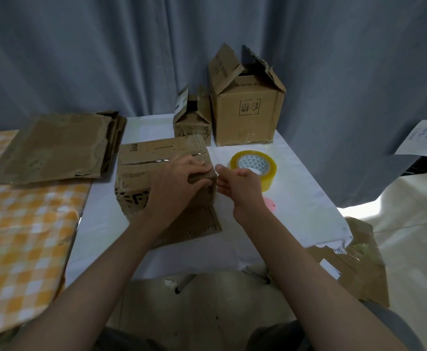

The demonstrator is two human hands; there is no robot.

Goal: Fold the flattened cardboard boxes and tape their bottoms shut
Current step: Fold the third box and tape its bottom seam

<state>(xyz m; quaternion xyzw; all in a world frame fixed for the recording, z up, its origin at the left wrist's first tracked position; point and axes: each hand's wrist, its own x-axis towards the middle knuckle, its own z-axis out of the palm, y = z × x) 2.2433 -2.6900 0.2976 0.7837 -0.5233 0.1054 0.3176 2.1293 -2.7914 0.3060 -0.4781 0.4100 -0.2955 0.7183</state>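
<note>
A folded cardboard box [141, 171] stands upside down on the white table [308, 198], its bottom flaps closed with clear tape along the seam. My left hand [179, 181] lies on the box's right top edge, fingers curled over the corner. My right hand [240, 184] is just right of that corner, fingers and thumb loosely curled toward it, touching or nearly touching the edge; whether it pinches tape is unclear. A roll of yellowish clear tape [254, 168] lies flat behind my right hand.
A stack of flattened boxes [53, 148] lies at the left on a yellow checked cloth [17, 236]. Two assembled boxes, a small one [192, 122] and a large one [245, 107], stand at the back. A pink object [269, 205] peeks out by my right wrist. More cardboard [354, 262] lies lower right.
</note>
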